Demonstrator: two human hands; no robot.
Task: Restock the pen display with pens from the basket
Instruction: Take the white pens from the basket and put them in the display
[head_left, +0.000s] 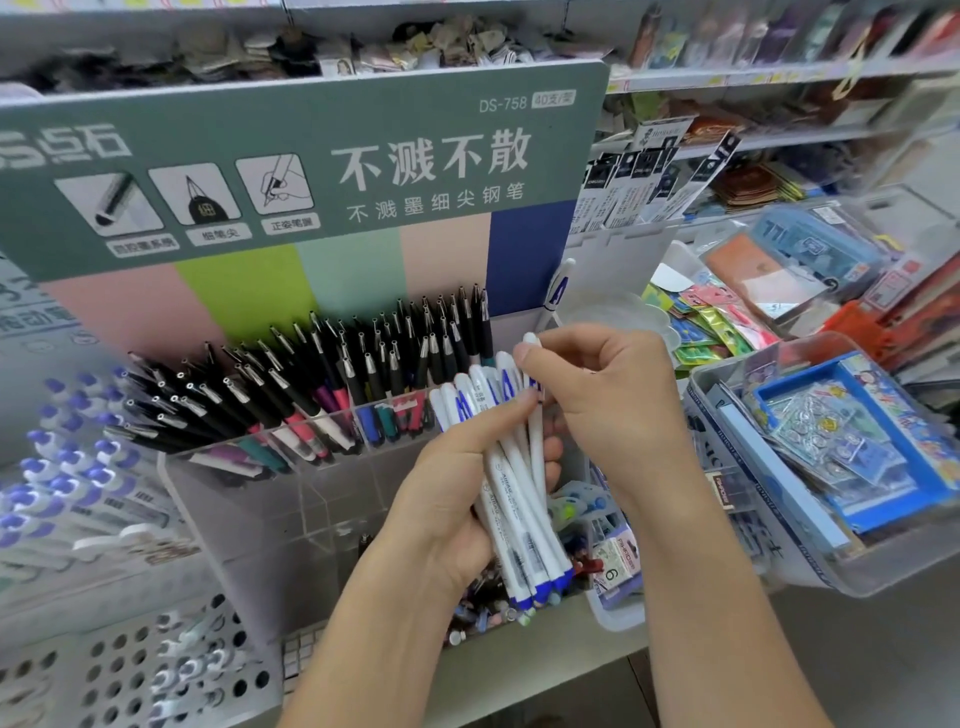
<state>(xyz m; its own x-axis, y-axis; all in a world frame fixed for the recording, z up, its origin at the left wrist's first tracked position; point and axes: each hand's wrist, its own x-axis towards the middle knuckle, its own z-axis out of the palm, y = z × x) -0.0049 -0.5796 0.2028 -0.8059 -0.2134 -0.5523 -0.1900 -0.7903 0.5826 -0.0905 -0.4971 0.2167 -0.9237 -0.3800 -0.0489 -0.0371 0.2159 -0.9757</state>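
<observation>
Both hands meet near the clear pen display (291, 483): the left hand (457, 499) grips a bundle of white pens (511, 467) with blue tips, while the right hand (602, 395) pinches the top of one pen (536, 431) in that bundle. A white perforated basket (119, 670) sits near left.

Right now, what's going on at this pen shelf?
A person is restocking. The left hand grips a bundle of white pens with blue tips, held over the clear display. The right hand pinches the top of one pen in that bundle. Black pens already fill the display's back row.
</observation>
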